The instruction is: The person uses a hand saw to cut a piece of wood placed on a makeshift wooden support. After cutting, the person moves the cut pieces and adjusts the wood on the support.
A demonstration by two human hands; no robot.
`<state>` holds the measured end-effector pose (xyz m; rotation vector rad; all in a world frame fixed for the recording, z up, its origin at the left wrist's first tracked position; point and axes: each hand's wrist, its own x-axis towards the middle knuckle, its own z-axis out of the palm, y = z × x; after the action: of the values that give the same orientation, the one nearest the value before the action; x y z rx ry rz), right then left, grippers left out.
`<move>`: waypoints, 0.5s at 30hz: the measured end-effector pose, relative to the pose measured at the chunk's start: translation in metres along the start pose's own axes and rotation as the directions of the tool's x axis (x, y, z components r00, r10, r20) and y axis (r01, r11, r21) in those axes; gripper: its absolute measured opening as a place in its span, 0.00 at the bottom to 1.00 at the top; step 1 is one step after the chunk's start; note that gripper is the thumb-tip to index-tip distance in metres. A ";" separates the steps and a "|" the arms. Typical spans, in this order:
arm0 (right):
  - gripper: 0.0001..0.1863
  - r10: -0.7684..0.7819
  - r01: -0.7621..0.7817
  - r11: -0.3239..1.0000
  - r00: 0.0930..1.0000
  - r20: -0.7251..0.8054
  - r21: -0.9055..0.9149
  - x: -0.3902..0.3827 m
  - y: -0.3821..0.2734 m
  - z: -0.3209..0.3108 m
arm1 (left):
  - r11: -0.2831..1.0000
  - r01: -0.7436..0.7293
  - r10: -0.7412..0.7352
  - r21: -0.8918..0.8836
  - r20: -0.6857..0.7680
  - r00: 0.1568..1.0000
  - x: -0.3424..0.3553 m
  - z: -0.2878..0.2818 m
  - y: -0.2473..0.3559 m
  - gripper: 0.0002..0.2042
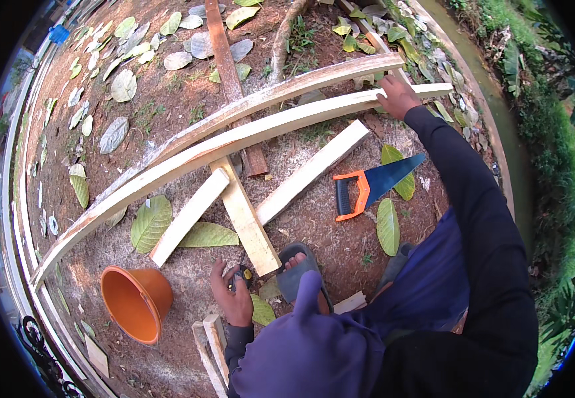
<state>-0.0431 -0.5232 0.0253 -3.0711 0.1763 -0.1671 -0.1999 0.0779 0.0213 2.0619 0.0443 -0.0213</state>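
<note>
My right hand (399, 97), arm stretched far out, has its fingers closed on a long pale wooden plank (234, 138) near the plank's right end. A second, rougher long plank (287, 89) lies just beyond it. Down by my foot, my left hand (236, 300) is closed around a small black and yellow tape measure (240, 275), partly hidden by the fingers. Beneath the long plank a short board (249, 229) points toward my sandal (297, 282). Shorter wood pieces (317, 169) (191, 215) lie on either side of it.
A handsaw (374, 186) with an orange and black handle lies right of the boards. An orange bucket (158, 292) lies tipped at the left. A brown board (224, 53) runs under the planks. Large leaves (151, 222) litter the soil. Beyond the right edge runs a water channel (500, 99).
</note>
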 end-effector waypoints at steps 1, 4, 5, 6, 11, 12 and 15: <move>0.22 0.019 -0.009 0.994 0.995 0.093 -0.111 -0.008 0.020 -0.003 | 0.931 0.347 -0.338 -0.111 0.090 0.937 -0.001 0.003 0.029 0.17; 0.23 0.072 0.027 0.947 0.953 0.295 -0.320 -0.017 0.046 -0.001 | 0.893 0.438 -0.437 -0.105 0.033 0.899 -0.012 0.004 0.029 0.17; 0.24 0.083 0.032 0.939 0.945 0.316 -0.342 -0.018 0.058 0.000 | 0.901 0.434 -0.431 -0.013 0.104 0.897 -0.012 0.005 0.038 0.18; 0.24 0.091 0.040 0.930 0.938 0.336 -0.365 -0.016 0.069 0.000 | 0.929 0.360 -0.354 -0.080 0.086 0.931 -0.015 0.015 0.029 0.18; 0.34 0.046 0.035 0.948 0.968 0.245 -0.316 0.030 0.054 0.019 | 0.791 -0.140 0.124 0.595 0.069 0.990 -0.028 0.014 0.027 0.21; 0.39 0.021 0.064 0.951 0.962 0.271 -0.302 0.036 0.045 0.021 | 0.834 -0.133 0.106 0.536 0.081 0.991 -0.035 0.010 0.028 0.22; 0.47 -0.035 0.131 0.952 0.944 0.328 -0.276 0.035 0.071 0.048 | 0.933 0.035 -0.050 0.359 0.030 0.998 -0.043 -0.002 0.023 0.23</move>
<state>-0.0106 -0.5949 -0.0232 -3.3421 0.0557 0.3915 -0.2416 0.0680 0.0444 2.4256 0.0647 -0.1034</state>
